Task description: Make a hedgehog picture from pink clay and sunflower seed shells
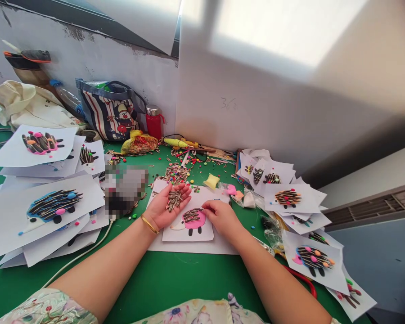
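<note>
one garment (192, 312), two hands (161, 210) (222, 218)

Green table (175, 274). Pink hedgehog (200, 219), black feet (190, 232); seeds (174, 200) striped dark and pale. Red flask (154, 126), 11 o'clock from hedgehog.

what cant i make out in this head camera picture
Head view: what the right hand may pinch; its fingers hide it.
Head view: exact count of seeds in the left hand; they overlap.
Head view: what lies under the pixelated patch; the blur masks it.
Head view: most of the lower sheets at left; upper sheets cover them.
</note>
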A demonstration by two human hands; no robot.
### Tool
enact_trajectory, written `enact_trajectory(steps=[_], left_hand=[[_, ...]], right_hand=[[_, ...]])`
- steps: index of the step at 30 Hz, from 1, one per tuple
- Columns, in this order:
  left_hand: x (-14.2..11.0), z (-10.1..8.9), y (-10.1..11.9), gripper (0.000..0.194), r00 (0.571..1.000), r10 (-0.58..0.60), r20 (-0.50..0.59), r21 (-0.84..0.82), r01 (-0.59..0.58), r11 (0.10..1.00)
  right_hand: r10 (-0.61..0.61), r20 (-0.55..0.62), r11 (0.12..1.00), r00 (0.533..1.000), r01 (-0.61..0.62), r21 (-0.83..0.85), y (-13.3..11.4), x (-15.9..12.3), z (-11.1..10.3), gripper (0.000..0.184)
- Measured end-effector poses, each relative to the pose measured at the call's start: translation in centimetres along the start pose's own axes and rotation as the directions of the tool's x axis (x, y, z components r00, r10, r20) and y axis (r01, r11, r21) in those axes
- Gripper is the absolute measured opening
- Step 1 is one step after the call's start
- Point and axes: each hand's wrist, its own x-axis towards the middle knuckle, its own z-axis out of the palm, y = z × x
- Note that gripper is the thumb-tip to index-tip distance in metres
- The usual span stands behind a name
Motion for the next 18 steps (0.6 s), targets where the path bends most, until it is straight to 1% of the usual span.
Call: enact_trajectory(steps=[8,14,18], left_hand=[[-0.03,0.00,-0.03,0.035,1.000,-0.007,-0.006,-0.014,0.007,1.000],[-0.06,-0.02,-0.03,0.035,1.000,-0.002,-0.010,-0.010,0.001,1.000],[0.01,-0.07,-0.03,0.035,1.000,-0.003,-0.009,-0.014,0.003,1.000]], right_hand=[[0.002,0.010,0.998,1.000,-0.002,-0.065,-0.13,-0.01,0.22,0.017],[-0.044,0.011,0.984,0.999,0.045,-0.173,0.14,0.09,0.39,0.018],[-0.068,-0.004,0.980,0.998,0.066,-0.187,0.28,0.05,0.65,0.018]])
